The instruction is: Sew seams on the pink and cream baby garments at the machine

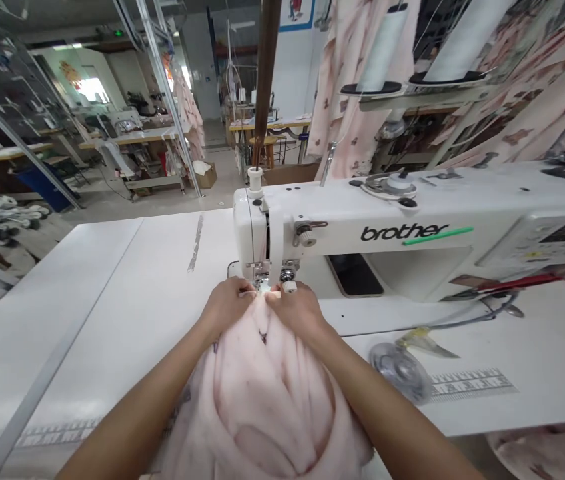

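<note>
A white sewing machine [322, 227] stands across the table in front of me, its needle area lit. Pale pink fabric [267, 400] with small dark marks hangs in loose folds from the needle area down toward me. My left hand [230, 303] pinches the fabric's edge just left of the presser foot. On the other side my right hand [297, 307] also has its fingers closed on that edge, close to the foot. The exact stitching point is partly hidden by my fingertips.
A phone [356, 273] lies under the machine's arm. To the right are a clear round tape dispenser [400, 370], yellow-handled snips [427, 341] and a ruler strip [472, 385]. Thread cones [382, 50] and hanging pink fabric [347, 133] stand behind. The white tabletop [127, 320] extends left.
</note>
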`<state>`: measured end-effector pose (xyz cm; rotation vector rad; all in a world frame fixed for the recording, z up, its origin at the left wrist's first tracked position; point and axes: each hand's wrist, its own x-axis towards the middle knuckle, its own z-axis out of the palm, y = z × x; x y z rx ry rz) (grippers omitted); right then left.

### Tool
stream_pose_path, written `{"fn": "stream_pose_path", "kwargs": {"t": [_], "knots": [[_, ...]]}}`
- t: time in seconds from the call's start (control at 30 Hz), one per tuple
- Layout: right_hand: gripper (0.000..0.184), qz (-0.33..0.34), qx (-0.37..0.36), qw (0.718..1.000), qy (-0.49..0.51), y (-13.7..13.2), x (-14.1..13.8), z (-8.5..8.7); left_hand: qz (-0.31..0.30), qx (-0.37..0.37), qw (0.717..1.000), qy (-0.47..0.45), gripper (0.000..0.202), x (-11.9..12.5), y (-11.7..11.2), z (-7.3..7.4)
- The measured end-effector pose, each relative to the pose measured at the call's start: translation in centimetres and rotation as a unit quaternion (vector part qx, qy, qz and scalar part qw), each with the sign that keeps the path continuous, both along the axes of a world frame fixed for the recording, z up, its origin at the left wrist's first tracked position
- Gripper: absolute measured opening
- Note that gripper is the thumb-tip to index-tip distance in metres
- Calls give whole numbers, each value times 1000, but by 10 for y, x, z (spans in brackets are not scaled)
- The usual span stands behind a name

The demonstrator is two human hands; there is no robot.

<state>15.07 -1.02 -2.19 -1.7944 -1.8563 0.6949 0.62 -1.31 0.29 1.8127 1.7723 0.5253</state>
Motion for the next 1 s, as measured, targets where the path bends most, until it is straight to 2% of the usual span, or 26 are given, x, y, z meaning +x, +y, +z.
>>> {"fn": "stream_pose_path", "kwargs": {"t": [0.27,0.63,1.0], "knots": [[10,7,11,1000,-20,0,0,1,11,-1,999,39,16,4,-2,0],[8,11,36,999,-34,2,4,0,-40,-13,998,38,12,-5,12,5],[21,25,83,996,-5,0,3,-3,-47,2,999,11,12,-10,16,-3]]}}
